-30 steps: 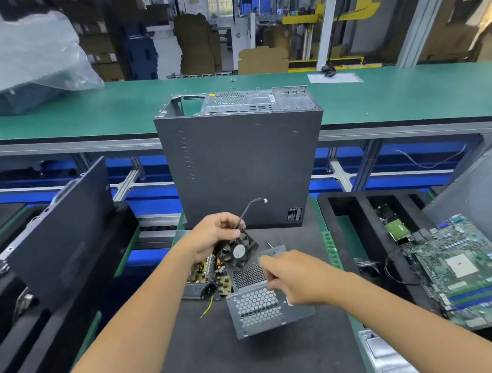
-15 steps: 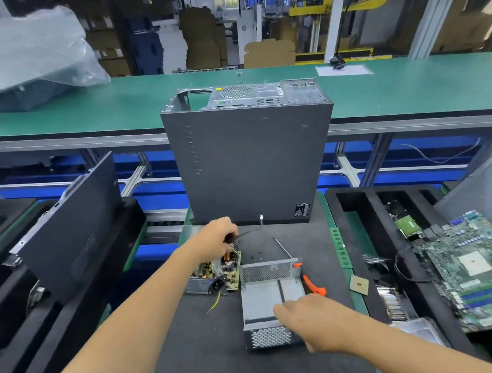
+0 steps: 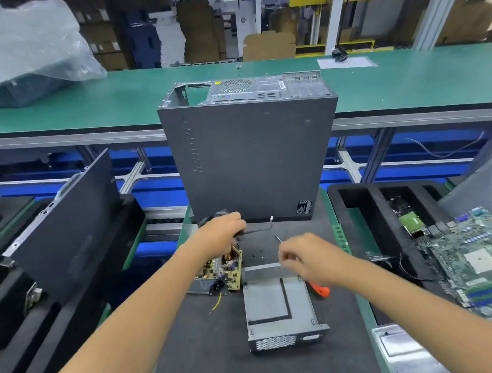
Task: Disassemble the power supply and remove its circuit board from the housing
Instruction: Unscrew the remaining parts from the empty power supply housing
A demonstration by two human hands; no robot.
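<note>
Moments earlier lifted, the emptied housing [image 3: 278,305] lay flat on the worktop [image 3: 197,350], circuit board [image 3: 224,270] just beside it; left hand [image 3: 223,235] gripped the fan, right hand [image 3: 306,257] hovered loosely curled, seemingly empty.

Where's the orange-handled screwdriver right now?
Head view: the orange-handled screwdriver lies on the dark mat against the metal housing's right side, mostly hidden under the right hand.

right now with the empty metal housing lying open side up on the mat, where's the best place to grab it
Probably by the two long side walls of the metal housing, coming down from above. It lies flat and open side up, so both upright walls are exposed for thumb and fingers. Its far end sits under the right hand, with the orange-handled screwdriver beside its right wall.
</note>
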